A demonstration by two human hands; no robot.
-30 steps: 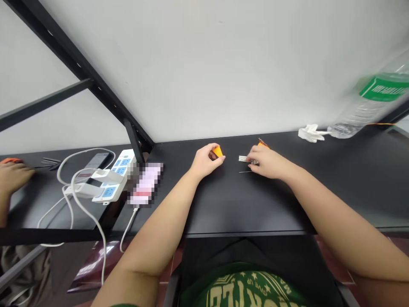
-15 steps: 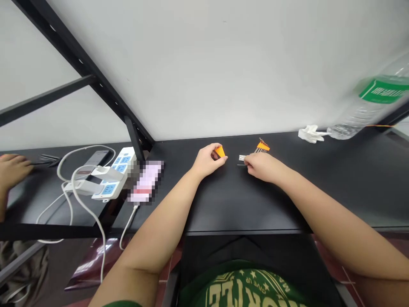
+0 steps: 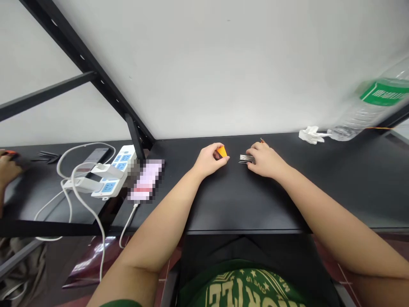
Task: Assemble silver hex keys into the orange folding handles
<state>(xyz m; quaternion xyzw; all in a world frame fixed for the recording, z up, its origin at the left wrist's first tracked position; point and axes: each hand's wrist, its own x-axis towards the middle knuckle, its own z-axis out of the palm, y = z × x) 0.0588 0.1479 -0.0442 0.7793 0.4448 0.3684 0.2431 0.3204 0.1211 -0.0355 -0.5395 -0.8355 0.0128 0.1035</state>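
My left hand [image 3: 207, 161] pinches a small orange plastic piece [image 3: 222, 151] between thumb and fingers, just above the black tabletop. To its right, my right hand [image 3: 266, 160] is closed around a bundle of thin metal rods [image 3: 246, 158], whose ends stick out to the left. They look like hex keys, though my fingers cover most of their length. A small brown-orange tip [image 3: 262, 140] shows behind my right fingers; the rest of it is hidden. A short gap separates the two hands.
At left lie a phone [image 3: 147, 179] on a cable and a white power strip [image 3: 123, 164] with chargers. A co-worker's hand [image 3: 9, 168] is at the far left, near dark rods [image 3: 47, 157]. Crumpled tissue [image 3: 312, 134] and a large plastic bottle [image 3: 367, 111] stand right.
My right hand has shifted its grip; its fingers now cover the orange holder and dark rods seen behind it earlier. My left hand stays nearly still. The co-worker's hand moved left.
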